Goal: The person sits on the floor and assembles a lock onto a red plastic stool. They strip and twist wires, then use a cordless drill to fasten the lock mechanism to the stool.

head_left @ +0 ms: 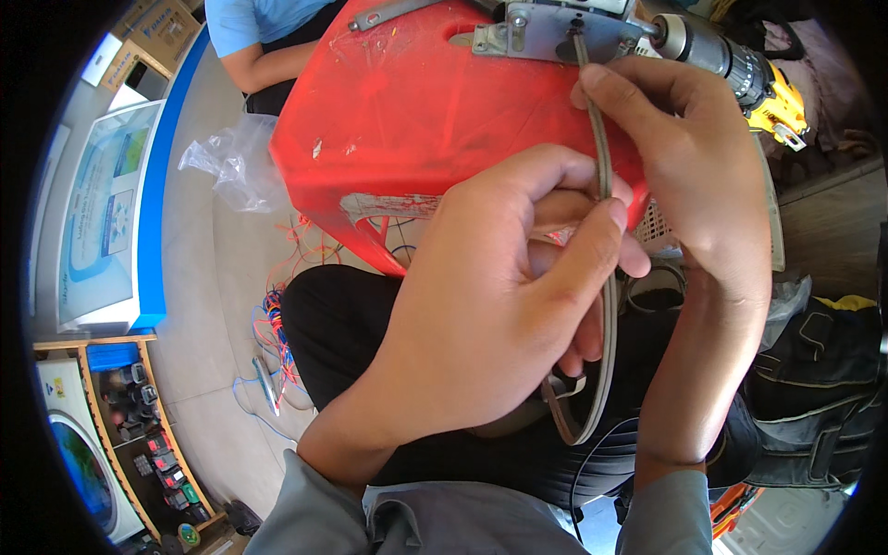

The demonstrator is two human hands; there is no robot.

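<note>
A thin grey-beige twin-core cable (606,324) runs up from a loop over my lap to a hole in a metal plate fixture (546,37). My right hand (698,148) pinches the cable between thumb and forefinger just below the plate. Lower down, my left hand (504,287) grips the same cable between thumb and fingers, its other fingers curled. The fixture lies at the far edge of a red plastic stool (416,120). Beside it, a yellow and black power drill (740,74) points its chuck toward the plate; whether they are joined is hard to see.
A wrench-like metal tool (398,13) lies on the stool. Left of it are a clear plastic bag (236,166) and tangled coloured wires (277,314) on the tiled floor. Another person's arm (277,67) is at the far left. A black bag (814,388) sits at right.
</note>
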